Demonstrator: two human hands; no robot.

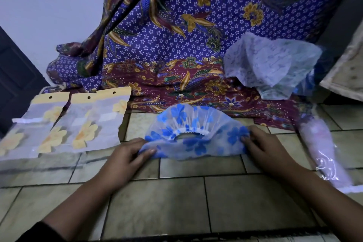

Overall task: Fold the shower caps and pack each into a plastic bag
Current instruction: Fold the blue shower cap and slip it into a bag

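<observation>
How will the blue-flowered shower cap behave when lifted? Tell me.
Probably floppy: the blue-flowered shower cap wrinkles between the left hand and right hand pinching its sides. Likely light, since the film looks thin and translucent. Its gathered elastic rim may bunch it up.

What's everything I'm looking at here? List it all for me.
tiled floor: one, grey-beige, underneath.
batik cloth: one, purple and maroon with gold flowers, draped behind.
blue-flowered shower cap: one, translucent white with blue flowers, on the floor at centre.
plastic bags: seemingly three, clear with yellow flowers, overlapping on the floor at left.
filled plastic bag: one, clear with pink contents, floor at right.
crumpled heap, likely more caps: count unclear, pale blue-white, on the cloth at back right.
left hand: pinches the cap's left end.
right hand: pinches its right end.
</observation>
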